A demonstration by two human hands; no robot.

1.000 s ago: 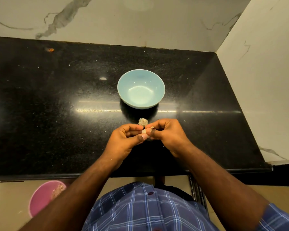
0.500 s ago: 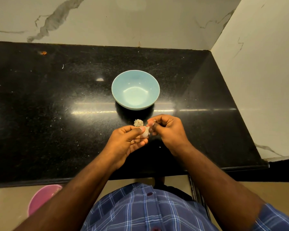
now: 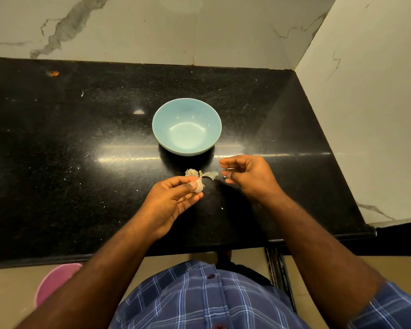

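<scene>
My left hand point(image 3: 173, 198) pinches a pale garlic clove point(image 3: 198, 186) between thumb and fingers, just above the black counter point(image 3: 81, 150). A thin strip of peel point(image 3: 211, 174) stretches from the clove's top toward my right hand point(image 3: 247, 179). That hand's curled fingertips pinch the strip's far end. A small heap of loose peel point(image 3: 191, 172) lies on the counter just beyond the clove. Behind both hands stands a light blue bowl point(image 3: 160, 131), upright, with nothing inside it.
Marble walls close the counter at the back and on the right. Small white flakes are scattered over the counter. A pink tub point(image 3: 55, 281) stands on the floor at lower left, below the counter's front edge point(image 3: 57, 260).
My hands were together at the clove; my right hand has now moved right and drawn a strip of peel away. My left hand has stayed in place with the clove.
</scene>
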